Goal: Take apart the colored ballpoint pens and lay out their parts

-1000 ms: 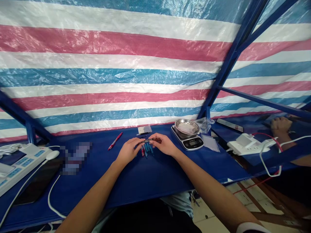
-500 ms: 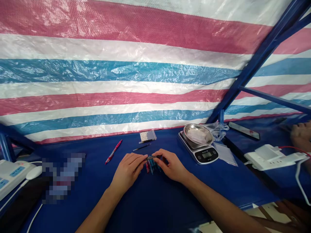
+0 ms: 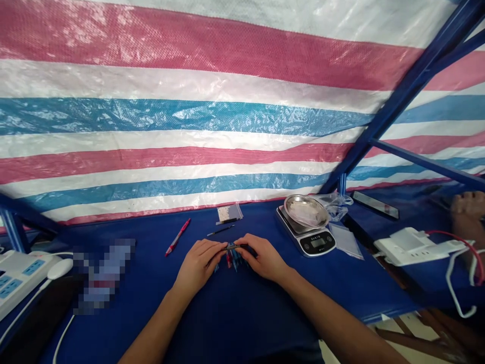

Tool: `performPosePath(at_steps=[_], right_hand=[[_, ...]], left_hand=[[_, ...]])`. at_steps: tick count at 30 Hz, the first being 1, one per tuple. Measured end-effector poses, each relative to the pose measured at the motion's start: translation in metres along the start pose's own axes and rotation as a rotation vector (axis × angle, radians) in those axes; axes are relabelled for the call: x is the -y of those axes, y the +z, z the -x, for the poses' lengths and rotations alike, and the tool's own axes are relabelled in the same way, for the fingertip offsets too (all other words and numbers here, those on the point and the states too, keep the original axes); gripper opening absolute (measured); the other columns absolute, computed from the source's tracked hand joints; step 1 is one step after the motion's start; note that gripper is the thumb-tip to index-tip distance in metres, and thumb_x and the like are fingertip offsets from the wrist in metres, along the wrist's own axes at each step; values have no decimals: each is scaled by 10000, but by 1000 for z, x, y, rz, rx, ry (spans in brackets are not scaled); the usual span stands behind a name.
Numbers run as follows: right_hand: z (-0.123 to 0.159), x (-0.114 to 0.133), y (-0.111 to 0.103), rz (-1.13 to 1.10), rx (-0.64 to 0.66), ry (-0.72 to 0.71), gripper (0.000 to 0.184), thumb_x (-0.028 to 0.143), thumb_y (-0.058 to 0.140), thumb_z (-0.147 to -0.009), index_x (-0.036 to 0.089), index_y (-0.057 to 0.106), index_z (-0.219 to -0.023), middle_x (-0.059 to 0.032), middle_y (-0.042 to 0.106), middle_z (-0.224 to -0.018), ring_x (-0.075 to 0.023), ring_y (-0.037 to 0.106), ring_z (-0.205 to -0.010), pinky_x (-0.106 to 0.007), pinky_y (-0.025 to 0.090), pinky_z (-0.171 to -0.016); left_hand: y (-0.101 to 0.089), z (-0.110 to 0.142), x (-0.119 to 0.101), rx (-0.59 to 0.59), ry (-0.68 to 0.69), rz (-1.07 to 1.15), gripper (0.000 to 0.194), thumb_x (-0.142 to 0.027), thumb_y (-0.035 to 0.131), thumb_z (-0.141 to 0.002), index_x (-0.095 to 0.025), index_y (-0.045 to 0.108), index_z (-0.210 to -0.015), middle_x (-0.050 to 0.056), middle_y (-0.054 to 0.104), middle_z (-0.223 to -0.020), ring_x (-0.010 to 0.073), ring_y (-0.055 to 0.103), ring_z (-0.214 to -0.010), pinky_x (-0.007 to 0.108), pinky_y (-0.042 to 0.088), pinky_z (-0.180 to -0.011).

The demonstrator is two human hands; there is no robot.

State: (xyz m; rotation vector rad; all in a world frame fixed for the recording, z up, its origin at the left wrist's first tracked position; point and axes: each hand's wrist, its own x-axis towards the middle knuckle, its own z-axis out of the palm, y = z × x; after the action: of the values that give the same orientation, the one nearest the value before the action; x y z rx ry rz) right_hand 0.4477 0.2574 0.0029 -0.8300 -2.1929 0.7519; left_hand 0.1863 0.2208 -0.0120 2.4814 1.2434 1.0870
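Barely anything has moved since half a second back; the view just drifts a touch, so the steel dish on the digital scale sits slightly further left. Both hands are close together over the blue bench cloth, the left hand and right hand pinching a short dark rod between their fingertips, nearly closed on it. Right below, a bunch of blue and red pieces is still partly hidden by the hands; can't tell exactly what they are. As for what's done, one thin dark rod lies on its own beside a small clear bag, while the bunch stays piled up. Red pen is off to the left.
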Motion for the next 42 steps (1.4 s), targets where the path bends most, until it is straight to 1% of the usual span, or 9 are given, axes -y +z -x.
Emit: performPosePath(at_steps=[7, 13, 19, 28, 31, 34, 36, 39, 42], right_hand=[[0, -5, 1, -9, 24, 2, 194, 270, 654, -1032, 246, 728, -1210, -47, 744, -1039, -193, 685, -913, -285, 511, -763], [-3, -2, 0, -17, 8, -17, 201, 299, 588, -1068, 211, 728, -1183, -64, 759, -1091, -188, 682, -912, -281, 495, -790], [-4, -2, -1, -28, 7, -13, 264, 368, 512, -1107, 183, 693, -1159, -64, 732, -1036, -175, 641, -843, -269, 469, -762], [-5, -9, 0, -11, 0, 62, 384, 471, 464, -1120, 198, 672, -950, -13, 665, -820, -159, 579, -725, -265, 419, -702], [-4, -10, 0, -79, 40, 83, 387, 498, 485, -1105, 196, 697, -992, -11, 672, -794, -158, 584, -701, -266, 433, -682], [-2, -9, 0, -217, 66, 86, 357, 510, 560, -1067, 191, 705, -1134, -35, 720, -910, -167, 641, -774, -268, 487, -720], [1, -7, 2, -283, 67, 98, 367, 524, 597, -1044, 183, 704, -1129, -36, 716, -900, -166, 647, -775, -271, 506, -726], [3, -5, 7, -337, 79, 144, 383, 547, 593, -1043, 178, 694, -1069, -3, 670, -763, -150, 612, -662, -264, 497, -660], [1, -7, 12, -362, 76, 170, 394, 553, 576, -1050, 175, 682, -1077, 1, 669, -750, -141, 602, -615, -257, 488, -620]], left_hand=[[0, 4, 4, -13, 4, -49, 260, -294, 616, -1068, -277, 721, -1306, 76, 797, -1182, 244, 738, -1071, 413, 550, -933], [-1, 2, 0, -25, 20, -8, 292, -336, 589, -1077, -251, 727, -1320, 104, 798, -1181, 254, 739, -1063, 436, 569, -950], [1, -2, -1, -32, 21, -6, 313, -357, 565, -1087, -220, 736, -1311, 114, 800, -1167, 245, 738, -1061, 433, 575, -966], [7, -5, -1, -8, 37, -23, 269, -333, 587, -1080, -241, 741, -1281, 96, 805, -1168, 242, 745, -1046, 413, 556, -968], [8, -1, -2, -18, 9, -18, 272, -350, 591, -1077, -238, 743, -1273, 99, 802, -1163, 249, 745, -1053, 414, 559, -970], [7, 3, -5, 0, 1, 5, 275, -341, 573, -1082, -232, 739, -1273, 103, 786, -1211, 248, 737, -1109, 415, 562, -1006], [5, 6, -8, 15, 1, 27, 289, -333, 554, -1088, -234, 736, -1289, 104, 778, -1232, 244, 738, -1118, 408, 573, -1009], [3, 8, -12, 1, -12, 52, 297, -337, 558, -1083, -236, 745, -1290, 104, 784, -1208, 243, 748, -1081, 401, 589, -994], [3, 6, -15, -21, -27, 65, 284, -345, 578, -1071, -234, 761, -1257, 100, 791, -1190, 245, 755, -1065, 402, 595, -990]])
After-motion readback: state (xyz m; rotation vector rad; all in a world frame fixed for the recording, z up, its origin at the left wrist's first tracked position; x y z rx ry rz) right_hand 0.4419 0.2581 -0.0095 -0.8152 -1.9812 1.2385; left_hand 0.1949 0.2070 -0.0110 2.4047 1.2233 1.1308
